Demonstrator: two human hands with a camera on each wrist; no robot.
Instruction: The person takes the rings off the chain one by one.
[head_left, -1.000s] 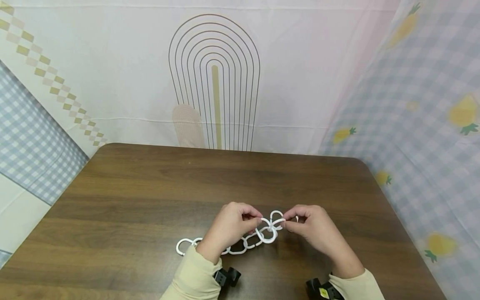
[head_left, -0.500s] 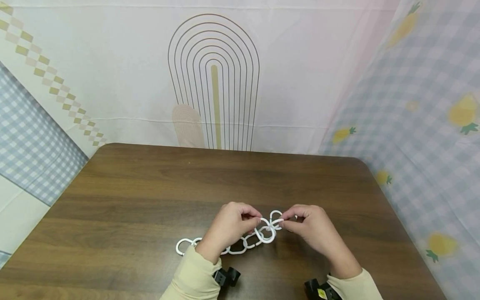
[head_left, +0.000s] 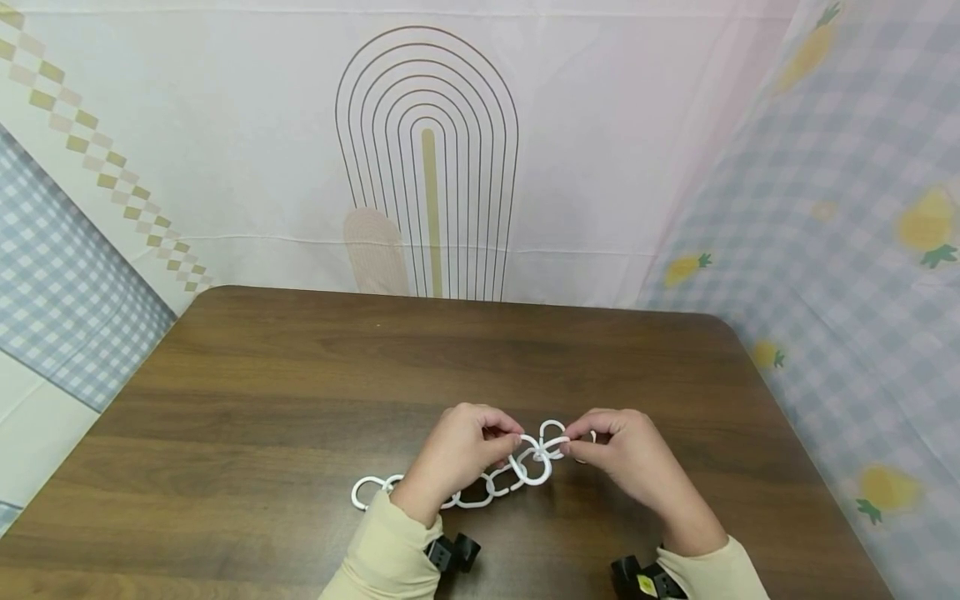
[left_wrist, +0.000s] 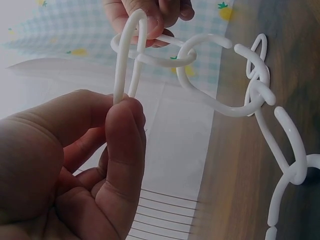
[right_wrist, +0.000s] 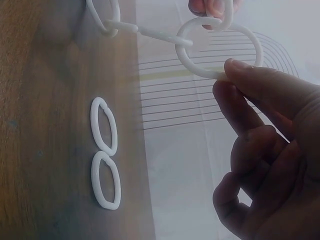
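White plastic chain links are hooked together over the brown table (head_left: 285, 375). My left hand (head_left: 465, 446) pinches one link (left_wrist: 120, 62) between thumb and fingertips, holding it upright in the left wrist view. My right hand (head_left: 630, 454) pinches the neighbouring link (right_wrist: 204, 74) between thumb and index finger. These two links pass through each other between my hands. From the right-hand link, the rest of the chain (head_left: 472, 506) runs down and leftward on the table, partly hidden behind my left hand and sleeve.
Two separate-looking white links, an upper one (right_wrist: 93, 122) and a lower one (right_wrist: 95, 177), lie on the table near my right hand, mostly hidden in the head view. A patterned cloth (head_left: 600, 167) hangs behind the table. Black wrist cameras sit on both cuffs.
Hardly anything differs. My right hand shifts very slightly left and then back, with its link; my left hand keeps its pinch in the same place.
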